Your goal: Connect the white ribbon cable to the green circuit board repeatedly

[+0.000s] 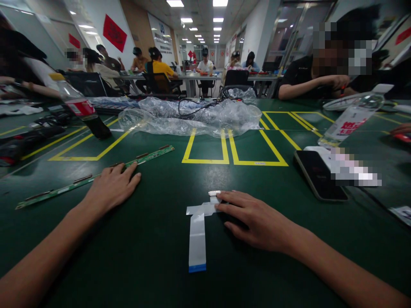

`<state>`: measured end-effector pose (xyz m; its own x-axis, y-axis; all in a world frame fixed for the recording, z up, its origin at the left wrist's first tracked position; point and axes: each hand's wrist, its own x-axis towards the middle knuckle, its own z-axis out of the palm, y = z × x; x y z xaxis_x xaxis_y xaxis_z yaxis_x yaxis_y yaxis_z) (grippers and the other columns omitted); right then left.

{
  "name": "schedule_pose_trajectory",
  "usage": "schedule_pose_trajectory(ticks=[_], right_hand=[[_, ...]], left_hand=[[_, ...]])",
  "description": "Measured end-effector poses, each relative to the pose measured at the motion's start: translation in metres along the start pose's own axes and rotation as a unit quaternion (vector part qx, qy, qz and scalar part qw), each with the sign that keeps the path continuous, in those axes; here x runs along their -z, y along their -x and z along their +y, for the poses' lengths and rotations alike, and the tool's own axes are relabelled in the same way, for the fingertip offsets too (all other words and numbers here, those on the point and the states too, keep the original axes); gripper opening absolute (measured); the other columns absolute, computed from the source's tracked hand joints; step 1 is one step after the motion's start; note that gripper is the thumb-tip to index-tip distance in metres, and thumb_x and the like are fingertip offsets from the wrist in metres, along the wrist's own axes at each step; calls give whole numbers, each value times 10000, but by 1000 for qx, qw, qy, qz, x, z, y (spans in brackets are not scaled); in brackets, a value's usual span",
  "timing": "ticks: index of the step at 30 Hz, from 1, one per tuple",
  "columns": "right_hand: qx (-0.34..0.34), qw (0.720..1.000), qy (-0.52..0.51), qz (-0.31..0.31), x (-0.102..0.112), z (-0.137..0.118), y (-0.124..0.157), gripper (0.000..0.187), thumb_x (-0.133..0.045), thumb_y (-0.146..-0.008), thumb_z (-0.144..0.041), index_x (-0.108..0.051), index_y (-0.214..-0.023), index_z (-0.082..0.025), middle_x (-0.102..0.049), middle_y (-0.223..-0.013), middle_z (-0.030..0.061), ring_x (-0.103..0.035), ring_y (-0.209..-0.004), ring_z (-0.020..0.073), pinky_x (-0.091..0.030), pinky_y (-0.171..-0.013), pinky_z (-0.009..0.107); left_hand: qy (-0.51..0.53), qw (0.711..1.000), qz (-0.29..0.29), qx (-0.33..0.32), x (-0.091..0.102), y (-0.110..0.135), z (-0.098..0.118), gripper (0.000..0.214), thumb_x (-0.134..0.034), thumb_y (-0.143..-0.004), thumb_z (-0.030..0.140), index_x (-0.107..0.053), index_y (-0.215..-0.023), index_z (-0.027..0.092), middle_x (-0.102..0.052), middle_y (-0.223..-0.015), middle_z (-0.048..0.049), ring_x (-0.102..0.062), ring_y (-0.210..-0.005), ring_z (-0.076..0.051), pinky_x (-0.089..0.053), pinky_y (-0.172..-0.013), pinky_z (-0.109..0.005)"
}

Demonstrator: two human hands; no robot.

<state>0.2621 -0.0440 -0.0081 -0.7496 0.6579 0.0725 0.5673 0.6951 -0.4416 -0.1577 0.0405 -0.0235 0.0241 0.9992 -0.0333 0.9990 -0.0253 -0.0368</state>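
My left hand lies on a long, thin green circuit board strip, its fingertips over the board's middle and the thumb apart from them. The strip rests at a slant on the dark green table, its right end pointing away from me. To the right, my right hand lies low with fingers stretched out, fingertips touching a white flat ribbon cable. That cable is folded into a bent shape. Its blue-tipped end points toward me, and a small connector shows at its far end.
Crumpled clear plastic wrap with black wires lies across the back. A cola bottle leans at left. At right are a phone and a tilted clear bottle. Yellow tape outlines mark the table. A person sits opposite.
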Motion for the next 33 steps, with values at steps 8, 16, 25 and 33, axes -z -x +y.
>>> schedule_pose_trajectory(ticks=[8, 16, 25, 33], right_hand=[[9, 1000, 2, 11, 0, -1, -2, 499, -597, -951, -261, -519, -1444, -256, -475, -1550, 88, -430, -1428, 267, -315, -1197, 525], [4, 1000, 0, 7, 0, -1, -1, 516, -617, -940, -288, -519, -1446, -258, -464, -1559, 91, -421, -1434, 273, -302, -1201, 523], [1, 999, 32, -13, 2, -5, -4, 525, -598, -942, -327, -517, -1447, -206, -446, -1567, 117, -409, -1440, 272, -280, -1211, 502], [6, 999, 35, -7, -1, -5, -6, 536, -612, -928, -321, -515, -1445, -221, -450, -1565, 113, -410, -1437, 284, -237, -1219, 538]], left_hand=[[-31, 998, 17, -46, 0, 14, 40, 695, -215, -991, 545, -365, -1538, 142, -421, -1493, -242, -434, -1359, -429, -387, -1097, -576], [9, 973, 52, -223, 3, 34, 122, 631, -333, -991, 505, -449, -1495, 144, -405, -1563, -172, -379, -1443, -336, -345, -1186, -540], [55, 945, 34, -319, 4, 35, 154, 574, -375, -1004, 402, -385, -1526, 163, -380, -1596, -96, -361, -1463, -269, -344, -1210, -487], [85, 930, 24, -356, 4, 45, 156, 563, -367, -1016, 430, -378, -1530, 199, -365, -1607, -66, -342, -1468, -265, -353, -1199, -500]])
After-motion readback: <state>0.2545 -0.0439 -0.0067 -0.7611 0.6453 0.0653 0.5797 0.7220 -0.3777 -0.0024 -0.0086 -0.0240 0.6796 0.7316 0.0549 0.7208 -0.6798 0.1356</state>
